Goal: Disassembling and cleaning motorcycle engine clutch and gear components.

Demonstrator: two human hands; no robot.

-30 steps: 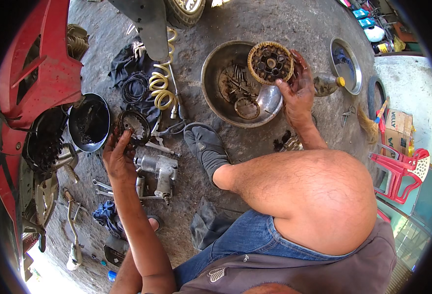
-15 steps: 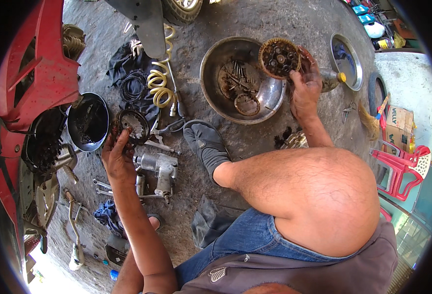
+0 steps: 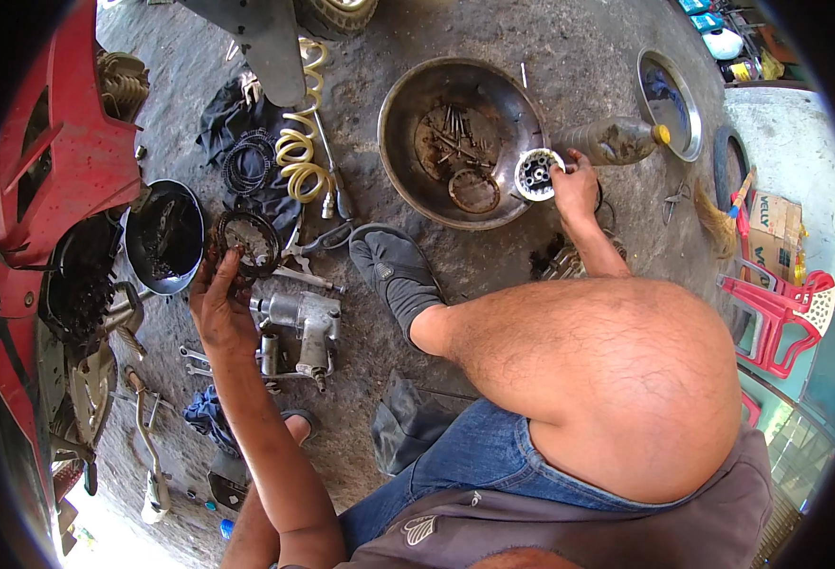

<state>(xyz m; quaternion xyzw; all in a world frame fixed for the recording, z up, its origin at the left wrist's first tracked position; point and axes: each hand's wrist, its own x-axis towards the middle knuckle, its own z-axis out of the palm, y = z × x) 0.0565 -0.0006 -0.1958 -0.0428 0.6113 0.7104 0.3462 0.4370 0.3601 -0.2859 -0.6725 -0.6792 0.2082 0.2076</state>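
Note:
My left hand is closed on the edge of a dark, ring-shaped clutch plate, beside a black bowl. At the right rim of the wide metal basin, my right hand grips a round, pale metal clutch hub with dark openings in its face. Inside the basin are several dark bolts and a brown ring lying flat. Part of a dark curved edge shows behind my right wrist; what it belongs to is mostly hidden.
A red motorcycle stands at the left. An air impact wrench, a coiled yellow hose and black rings on dark cloth lie on the floor. Right of the basin are a plastic bottle, a metal tray and a red chair.
The brown toothed disc is gone from my right hand, which now holds the smaller pale hub, lower by the basin's rim. The bottle shows more fully. My left hand keeps the clutch plate.

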